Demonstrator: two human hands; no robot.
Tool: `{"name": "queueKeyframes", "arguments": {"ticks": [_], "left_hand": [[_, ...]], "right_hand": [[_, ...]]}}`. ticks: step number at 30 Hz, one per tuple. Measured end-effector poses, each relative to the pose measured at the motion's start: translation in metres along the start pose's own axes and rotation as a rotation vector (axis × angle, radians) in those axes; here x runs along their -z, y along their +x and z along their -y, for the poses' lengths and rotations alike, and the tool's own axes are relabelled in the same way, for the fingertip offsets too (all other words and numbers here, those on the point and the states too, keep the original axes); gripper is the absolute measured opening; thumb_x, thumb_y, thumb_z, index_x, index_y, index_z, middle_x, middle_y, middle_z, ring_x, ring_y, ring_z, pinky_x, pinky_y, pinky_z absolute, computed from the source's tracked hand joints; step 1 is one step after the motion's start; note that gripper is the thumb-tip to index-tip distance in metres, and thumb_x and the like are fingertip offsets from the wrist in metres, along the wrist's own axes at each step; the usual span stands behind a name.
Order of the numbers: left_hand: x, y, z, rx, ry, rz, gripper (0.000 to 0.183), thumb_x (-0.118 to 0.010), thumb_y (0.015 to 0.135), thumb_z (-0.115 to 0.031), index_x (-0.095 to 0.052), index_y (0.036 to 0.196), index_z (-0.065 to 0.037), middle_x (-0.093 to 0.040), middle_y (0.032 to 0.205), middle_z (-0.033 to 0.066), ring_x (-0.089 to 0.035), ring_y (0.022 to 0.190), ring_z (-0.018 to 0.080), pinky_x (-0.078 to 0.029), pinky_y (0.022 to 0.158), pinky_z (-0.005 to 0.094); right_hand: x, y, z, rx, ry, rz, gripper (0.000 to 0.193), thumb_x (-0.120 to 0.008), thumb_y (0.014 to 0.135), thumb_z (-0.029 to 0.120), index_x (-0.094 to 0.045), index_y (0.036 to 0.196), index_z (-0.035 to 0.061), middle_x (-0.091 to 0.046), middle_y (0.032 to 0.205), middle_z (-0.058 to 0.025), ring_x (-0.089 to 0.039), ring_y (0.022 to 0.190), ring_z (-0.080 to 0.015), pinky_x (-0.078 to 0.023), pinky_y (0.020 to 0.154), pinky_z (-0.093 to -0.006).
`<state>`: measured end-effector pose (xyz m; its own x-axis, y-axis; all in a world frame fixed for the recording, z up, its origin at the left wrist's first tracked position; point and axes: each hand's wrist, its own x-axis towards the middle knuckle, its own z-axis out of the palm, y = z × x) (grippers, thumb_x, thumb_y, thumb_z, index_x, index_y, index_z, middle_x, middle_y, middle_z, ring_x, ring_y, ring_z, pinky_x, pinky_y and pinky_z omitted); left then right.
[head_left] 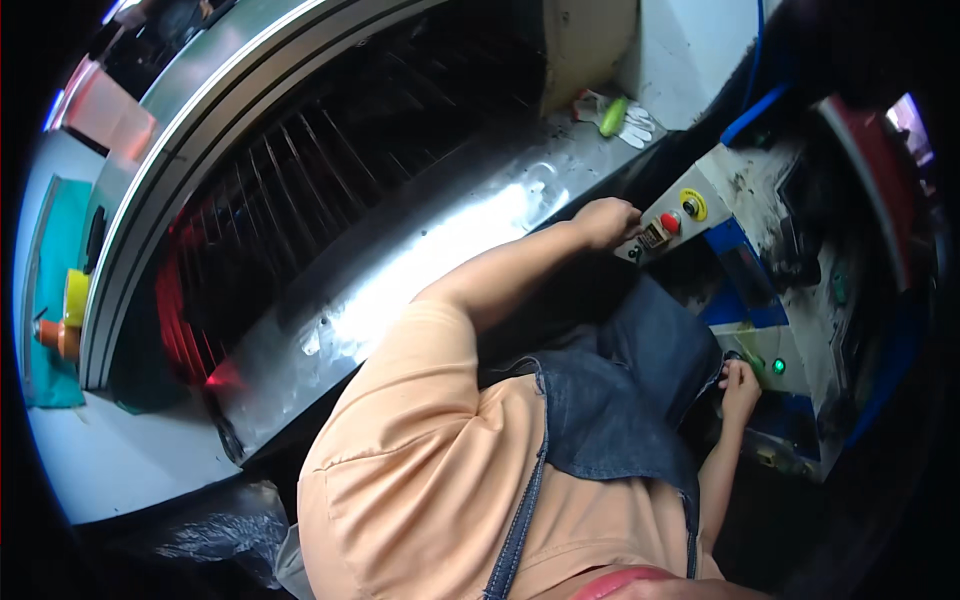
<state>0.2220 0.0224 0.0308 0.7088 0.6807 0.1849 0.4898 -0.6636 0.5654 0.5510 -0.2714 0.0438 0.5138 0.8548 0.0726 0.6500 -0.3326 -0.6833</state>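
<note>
My left hand (608, 224) reaches forward to the edge of a pale control panel (655, 262), its fingers curled together at a dark spot there. What they grip, if anything, is hidden. Beside those fingers sit a red push button (670, 222), a small counter display (653, 236) and a black switch on a yellow ring (692, 205). Lower on the right, my right hand (740, 388) has its fingers bent close to a second panel (795, 375), near a dark round knob and a lit green button (778, 367). Whatever it holds is too small to make out.
A dark machine opening with slatted bars (310, 150) lies ahead, behind a bright metal ledge (400, 270). White gloves (636, 127) with a yellow-green item (613, 117) rest at its far end. A curved metal frame (140, 200) bounds the left; clear plastic (225, 530) lies below.
</note>
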Motion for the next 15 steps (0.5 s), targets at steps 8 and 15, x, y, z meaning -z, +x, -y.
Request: {"name": "queueKeyframes", "arguments": {"ticks": [8, 15], "left_hand": [[0.072, -0.131, 0.098, 0.433, 0.279, -0.489, 0.028, -0.063, 0.088, -0.032, -0.069, 0.080, -0.006, -0.066, 0.085, 0.0142, -0.064, 0.086, 0.0350, -0.051, 0.076, 0.0477], [0.073, -0.176, 0.113, 0.593, 0.376, -0.476, 0.028, -0.056, 0.092, -0.029, -0.066, 0.089, -0.004, -0.063, 0.099, 0.0164, -0.057, 0.102, 0.0348, -0.044, 0.089, 0.0480]], "right_hand": [[-0.051, -0.020, 0.088, 0.495, -0.031, -0.066, 0.016, -0.057, 0.097, 0.011, -0.067, 0.093, -0.0008, -0.069, 0.085, -0.0139, -0.066, 0.076, -0.0272, -0.051, 0.070, -0.0357], [-0.093, -0.024, 0.103, 0.612, -0.257, 0.073, 0.015, -0.059, 0.094, 0.018, -0.069, 0.092, 0.0066, -0.064, 0.085, -0.0128, -0.062, 0.078, -0.0347, -0.048, 0.071, -0.0421]]}}
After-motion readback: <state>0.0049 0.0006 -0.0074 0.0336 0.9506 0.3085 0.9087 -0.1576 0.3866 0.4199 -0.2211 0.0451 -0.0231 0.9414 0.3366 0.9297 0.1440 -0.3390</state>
